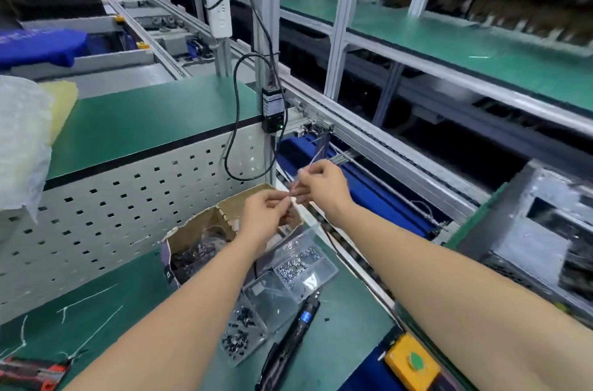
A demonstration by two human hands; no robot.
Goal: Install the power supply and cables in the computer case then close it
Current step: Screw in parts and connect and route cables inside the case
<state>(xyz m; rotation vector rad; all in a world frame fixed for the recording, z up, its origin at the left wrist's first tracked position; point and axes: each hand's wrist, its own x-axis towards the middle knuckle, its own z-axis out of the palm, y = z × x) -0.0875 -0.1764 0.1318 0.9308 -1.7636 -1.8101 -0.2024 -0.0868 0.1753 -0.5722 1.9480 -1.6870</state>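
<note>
Left hand (266, 214), right hand (324, 188) pinch wire (316, 155).

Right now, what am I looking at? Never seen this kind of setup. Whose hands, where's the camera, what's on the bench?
No robot here: a person at an assembly bench, filmed by one camera worn on the head, looking forward and down. The left hand and right hand meet above a cardboard box, their fingers pinching a small pale piece, too small to identify. On the green bench lie a clear parts tray with screws and a black electric screwdriver. A yellow button box sits at the near edge. The metal computer case stands on the right.
</note>
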